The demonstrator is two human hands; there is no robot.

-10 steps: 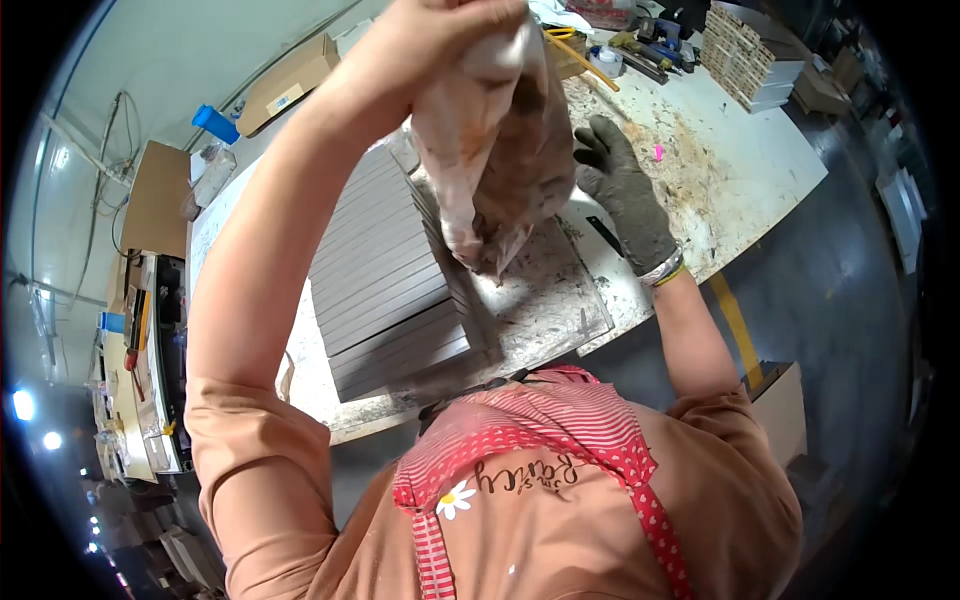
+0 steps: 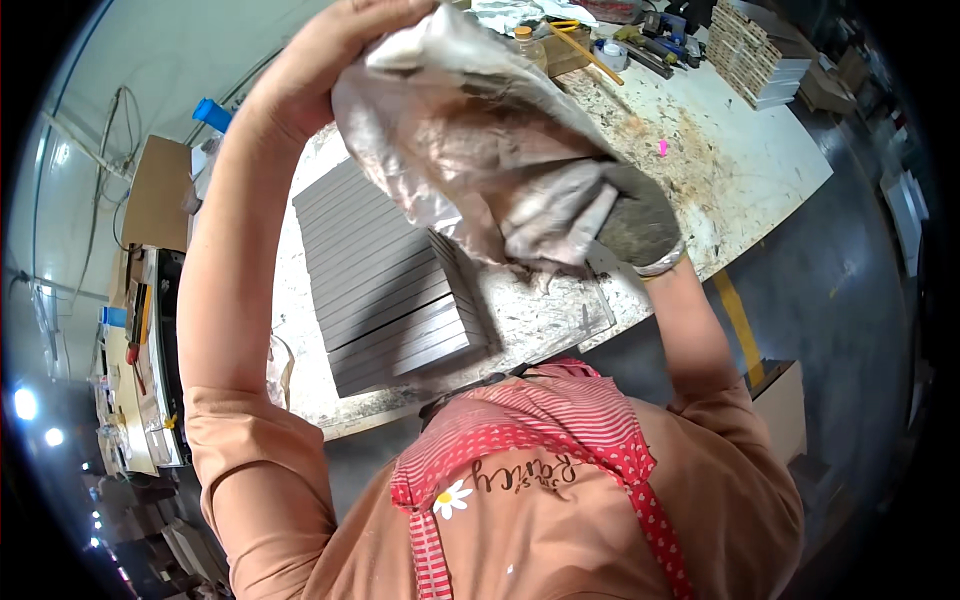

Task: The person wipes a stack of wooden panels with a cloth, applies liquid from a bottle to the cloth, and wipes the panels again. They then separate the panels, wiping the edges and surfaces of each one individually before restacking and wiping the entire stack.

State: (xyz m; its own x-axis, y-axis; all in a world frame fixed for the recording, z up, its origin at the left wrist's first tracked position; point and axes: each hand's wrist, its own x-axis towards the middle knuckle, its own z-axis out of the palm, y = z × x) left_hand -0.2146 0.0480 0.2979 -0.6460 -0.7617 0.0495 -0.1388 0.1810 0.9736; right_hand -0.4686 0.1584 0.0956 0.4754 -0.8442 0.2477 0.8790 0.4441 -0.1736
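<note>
My bare left hand is raised at the top of the view, closed on the upper end of a stained, whitish cloth. The cloth hangs slanting across to my right hand, which wears a dark grey work glove. Folds of cloth bunch at the glove, and its fingers are mostly hidden there; the hand looks closed on the lower right part. Below and left of the cloth, a stack of long grey strips lies side by side on the worktable.
At the back right stand a stack of pale-edged boards, hand tools and a roll of tape. A small jar stands behind the cloth. A blue cup is at far left; a cardboard box sits beyond the right edge.
My left hand has moved left, spreading the cloth wider. My gloved right hand, apart from the cloth before, now meets its lower right part, and its fingers have gone behind the folds.
</note>
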